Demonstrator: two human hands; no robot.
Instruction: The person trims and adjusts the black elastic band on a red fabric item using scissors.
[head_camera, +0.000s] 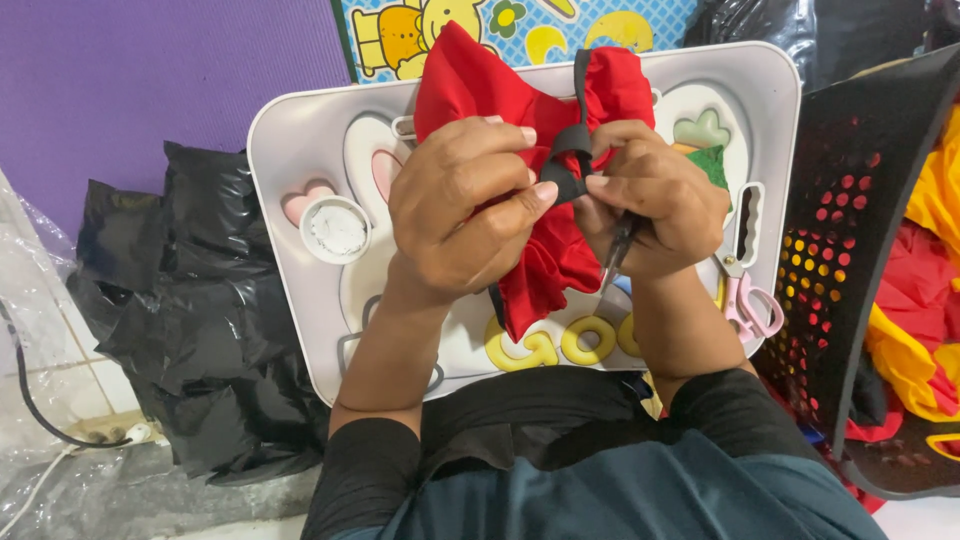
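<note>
Two hands at mid-frame, both closed on one bunched red cloth (545, 265) and one black strap (566, 165). Left hand (462, 205) pinching the cloth and the strap's loop between thumb and fingers; right hand (655, 200) gripping the same bunch from the other side, with one dark slim tool (615, 255) poking down from its fist, kind impossible to tell. Cloth held just above one white lap tray (300, 130), its top fanning toward the upper edge of the frame, its tail hanging toward the lower centre.

On the tray: one small round white tub (336, 230) at the left, one pair of pink-handled scissors (748, 295) at the right edge, one scrap of green fabric (712, 165) just beside the right hand.

One black perforated basket (850, 210) hard against the tray's right side, holding red and yellow cloth (925, 330). One heap of black plastic bags (190, 320) pressed to the tray's left edge. One purple mat (150, 70) in the upper left. Tray hemmed in left and right; bare tray surface only along its left portion and top corners.
</note>
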